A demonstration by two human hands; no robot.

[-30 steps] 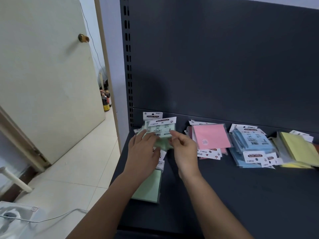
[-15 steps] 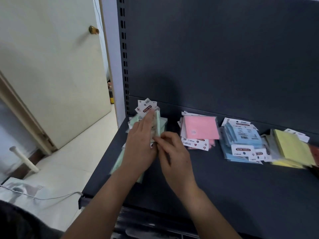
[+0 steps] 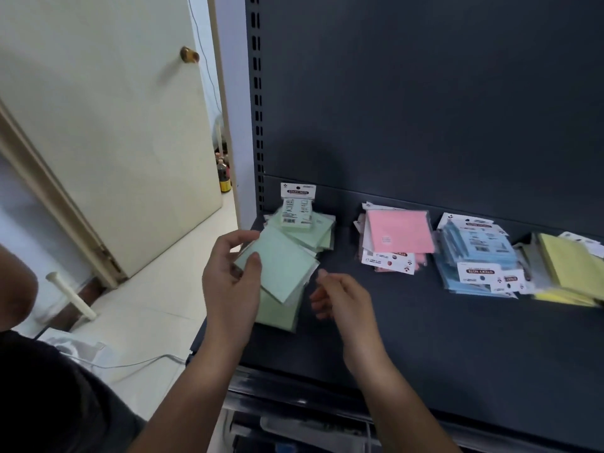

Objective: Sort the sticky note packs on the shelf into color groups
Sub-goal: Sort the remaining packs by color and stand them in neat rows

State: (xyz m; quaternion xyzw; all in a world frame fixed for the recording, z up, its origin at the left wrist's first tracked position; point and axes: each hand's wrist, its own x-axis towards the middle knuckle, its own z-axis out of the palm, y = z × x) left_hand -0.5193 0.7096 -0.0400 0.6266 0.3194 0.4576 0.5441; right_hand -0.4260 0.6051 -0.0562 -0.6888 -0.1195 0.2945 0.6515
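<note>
A green sticky note pack (image 3: pixel 284 266) is gripped by the left hand (image 3: pixel 228 282); the right hand (image 3: pixel 343 299) is held slack, empty.

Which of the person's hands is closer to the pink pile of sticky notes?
Right. The right hand hovers just left of and in front of the pink pile, holding nothing; the left hand is farther left, gripping a green pack.

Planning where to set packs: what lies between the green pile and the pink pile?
Nothing; in the head view the shelf between the green pile and the pink pile is bare.
</note>
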